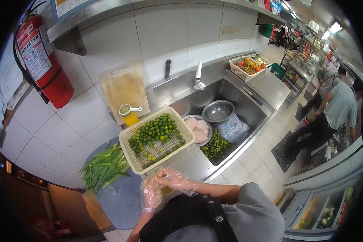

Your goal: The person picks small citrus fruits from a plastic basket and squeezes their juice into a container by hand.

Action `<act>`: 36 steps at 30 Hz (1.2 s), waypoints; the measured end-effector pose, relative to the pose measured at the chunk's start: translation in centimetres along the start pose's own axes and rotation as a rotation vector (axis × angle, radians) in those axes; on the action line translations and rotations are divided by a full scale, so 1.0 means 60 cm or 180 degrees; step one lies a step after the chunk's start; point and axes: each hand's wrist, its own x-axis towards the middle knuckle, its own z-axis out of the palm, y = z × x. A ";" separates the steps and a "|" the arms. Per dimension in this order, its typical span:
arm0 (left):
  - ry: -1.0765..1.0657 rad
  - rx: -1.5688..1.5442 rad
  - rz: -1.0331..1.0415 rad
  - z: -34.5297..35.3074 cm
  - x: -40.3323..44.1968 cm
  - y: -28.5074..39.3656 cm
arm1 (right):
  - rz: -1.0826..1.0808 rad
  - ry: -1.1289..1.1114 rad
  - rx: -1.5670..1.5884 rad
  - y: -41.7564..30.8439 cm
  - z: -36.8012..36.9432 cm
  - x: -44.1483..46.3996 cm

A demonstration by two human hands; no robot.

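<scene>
Both hands wear clear plastic gloves and meet near my body, below a cream basket (188, 142) of small green limes. My left hand (151, 193) has its fingers closed, and my right hand (173, 179) is closed against it. What they grip is too small to make out. Beneath them, part of a container with yellowish liquid (166, 190) shows. Behind the basket stands an orange bottle (130, 118) with a small strainer (126, 109) on top. Left of the basket, long green leaves (105, 167) lie on a blue-grey board (123, 207).
The sink (246, 107) holds a metal bowl (218, 111), a bowl of pale meat (198, 130), a plastic bag (233, 129) and cut green pieces (215, 146). A cutting board (125, 88) leans on the wall. A vegetable basket (248, 68) stands beyond; people (339, 105) work at right.
</scene>
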 end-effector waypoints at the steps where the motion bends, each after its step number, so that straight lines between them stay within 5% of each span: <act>1: 0.0125 -0.0025 -0.0024 0.003 0.000 0.001 | 0.0000 0.0003 -0.0008 0.009 0.001 0.000; 3: 0.0247 -0.0063 -0.0033 0.010 0.005 -0.001 | -0.0322 -0.0101 0.0830 0.010 0.000 -0.002; 7: 0.0023 -0.0302 -0.0091 0.002 0.013 -0.017 | -0.0336 -0.0299 0.0763 0.017 -0.010 -0.005; 9: -0.0060 -0.0230 -0.0014 -0.004 0.022 -0.010 | -0.0885 -0.0020 -0.1175 0.013 -0.022 -0.005; 12: -0.0311 0.0005 0.0403 -0.021 0.033 0.010 | -0.0047 -0.0930 -0.0835 0.004 -0.035 0.005; 16: -0.0237 0.0419 0.0730 -0.029 0.037 0.020 | -0.0119 -0.1324 -0.0962 0.005 -0.038 0.020; 18: -0.0305 0.0530 0.0742 -0.027 0.038 0.015 | -0.0006 -0.1444 -0.1919 -0.014 -0.032 0.020; 19: -0.0309 0.0283 0.0657 -0.028 0.037 0.013 | -0.0007 -0.1446 -0.1905 0.002 -0.029 0.019; 21: -0.0311 0.0043 0.0592 -0.026 0.041 0.011 | -0.1178 -0.0783 -0.2794 0.044 -0.025 0.020; 25: -0.0221 -0.0369 -0.0042 -0.019 0.026 0.011 | -0.0504 -0.0635 -0.1648 0.072 -0.009 0.029; 27: -0.0103 -0.0355 -0.0139 -0.015 0.025 0.015 | -0.1046 -0.0663 -0.2148 0.064 -0.013 0.023; 31: 0.0140 -0.0196 -0.0123 0.003 0.018 0.016 | -0.0730 -0.0776 -0.2181 0.021 -0.023 0.011; 34: 0.0221 -0.0115 -0.0269 0.008 0.014 0.023 | -0.1325 -0.0867 -0.1998 0.054 -0.008 0.027; 36: 0.0182 -0.0071 -0.0298 0.013 0.010 0.014 | -0.1486 -0.0838 -0.2946 0.050 -0.017 0.025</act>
